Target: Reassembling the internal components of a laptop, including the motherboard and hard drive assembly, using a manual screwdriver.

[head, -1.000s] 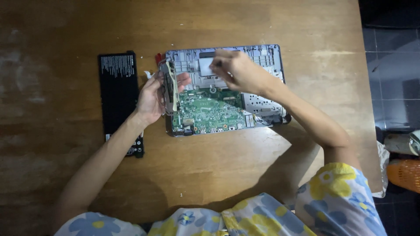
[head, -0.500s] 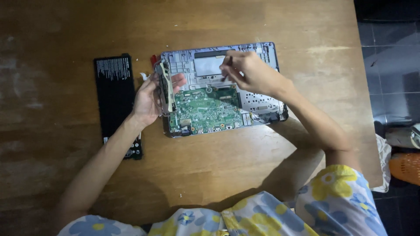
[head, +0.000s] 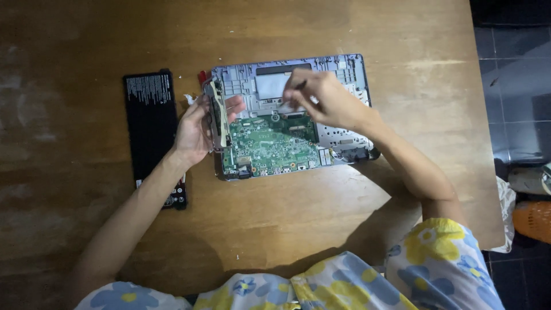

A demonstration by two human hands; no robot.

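An opened laptop base (head: 350,69) lies on the wooden table, its green circuit board (head: 270,146) exposed. My left hand (head: 195,129) grips a long pale part (head: 217,117) held upright on edge at the base's left side. My right hand (head: 324,100) is over the middle of the base, fingers pinched on a thin dark tool (head: 299,86) whose tip points down at the area just above the circuit board. A red-handled item (head: 202,76) peeks out behind the pale part.
A flat black battery pack (head: 150,123) lies left of the laptop base. Small white scraps (head: 188,99) sit between them. The table's right edge (head: 488,143) drops to a dark tiled floor, with an orange object (head: 532,221) and a white bag there.
The view has shifted slightly. My right hand has moved a little over the base with the tool. My left hand keeps its hold on the pale part.
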